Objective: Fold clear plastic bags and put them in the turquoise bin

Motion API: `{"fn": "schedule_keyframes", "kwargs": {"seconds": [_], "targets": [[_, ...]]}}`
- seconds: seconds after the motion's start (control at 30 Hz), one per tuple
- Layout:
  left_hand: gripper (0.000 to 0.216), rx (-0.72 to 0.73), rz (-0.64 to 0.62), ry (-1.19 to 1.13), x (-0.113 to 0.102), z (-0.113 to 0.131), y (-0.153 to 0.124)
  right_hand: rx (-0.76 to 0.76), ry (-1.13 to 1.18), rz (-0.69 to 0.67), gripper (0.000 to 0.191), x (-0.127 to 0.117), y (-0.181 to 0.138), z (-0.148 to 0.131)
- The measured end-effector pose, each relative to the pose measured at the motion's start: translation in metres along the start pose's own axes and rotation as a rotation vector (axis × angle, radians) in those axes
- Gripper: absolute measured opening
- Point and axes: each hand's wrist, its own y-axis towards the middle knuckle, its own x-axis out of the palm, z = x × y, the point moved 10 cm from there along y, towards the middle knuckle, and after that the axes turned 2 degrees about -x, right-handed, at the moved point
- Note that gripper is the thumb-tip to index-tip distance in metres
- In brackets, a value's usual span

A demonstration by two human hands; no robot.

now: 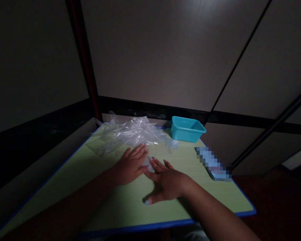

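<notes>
My left hand (132,164) lies flat with its fingers stretched out, palm down over the table. Beside it, my right hand (167,180) is also spread, thumb apart from the fingers. Between the two hands shows a small pale, translucent piece (147,163), perhaps plastic; the fingers of both hands rest at its edges and partly cover it. Just beyond my left fingertips spreads a pile of clear plastic bags (137,130), crinkled and shiny. A small whitish plastic piece (172,144) lies at the right of the pile.
The light green table (115,211) has a blue edge. An open turquoise basket (188,134) stands at the back right. Nearer on the right edge lies a flat bluish object (213,164), blurred out. Wall panels (153,60) rise behind the table.
</notes>
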Motion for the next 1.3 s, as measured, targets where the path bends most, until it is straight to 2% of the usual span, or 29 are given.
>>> {"fn": "schedule_keyframes", "kwargs": {"seconds": [0.13,0.23,0.7,0.83,1.0,1.13,1.2,1.3], "targets": [[0.060,0.164,-0.089,-0.111,0.003,0.027,-0.005,-0.012,0.019,0.006,0.100,-0.001,0.000,-0.002],[0.063,0.163,-0.154,-0.160,0.007,0.032,-0.009,-0.012,0.018,0.008,0.099,-0.002,0.000,-0.002],[0.065,0.027,-0.168,-0.053,0.013,0.018,-0.009,-0.014,0.052,-0.002,0.108,0.000,-0.001,-0.007],[0.061,-0.026,-0.151,-0.018,0.011,0.010,-0.009,-0.024,0.030,-0.037,0.104,-0.002,-0.008,-0.006],[0.053,-0.052,-0.061,0.024,0.007,0.002,-0.004,-0.047,0.018,-0.059,0.101,-0.005,-0.014,-0.005],[0.052,-0.076,-0.005,0.027,0.004,-0.004,0.000,-0.003,0.025,0.025,0.088,-0.016,-0.016,0.005],[0.052,-0.075,-0.005,0.030,0.004,-0.005,0.001,0.009,0.009,0.061,0.087,-0.020,-0.015,0.008],[0.053,-0.065,-0.046,0.035,0.008,-0.006,0.001,-0.043,-0.003,0.002,0.090,-0.013,-0.014,0.002]]}}
